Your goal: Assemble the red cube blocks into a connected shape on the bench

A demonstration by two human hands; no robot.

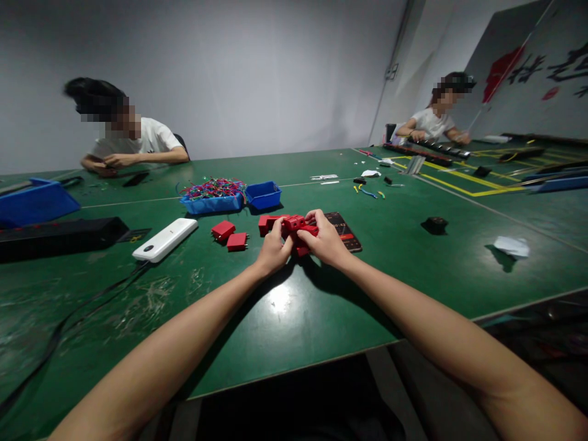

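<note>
Over the green table's point(390, 288) near side, I find the left hand point(274, 248) and right hand point(327, 239) nearly closed, pinching red plastic pieces point(294, 224) beside the smartphone point(353, 241), and advise even, light pressure against slipping.

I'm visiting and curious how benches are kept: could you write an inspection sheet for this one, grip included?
Surface: green table, glossy, pale marks at left.
Job's things: red part held; two red blocks lie to its left.
Clutter: phone, white device, white scrap.
Grips: left grip and right grip, bare, both on the red part.
Cables: black cable by the white device; coloured wires heaped in a blue tray.
Surroundings: two people seated beyond; pale wall.
</note>
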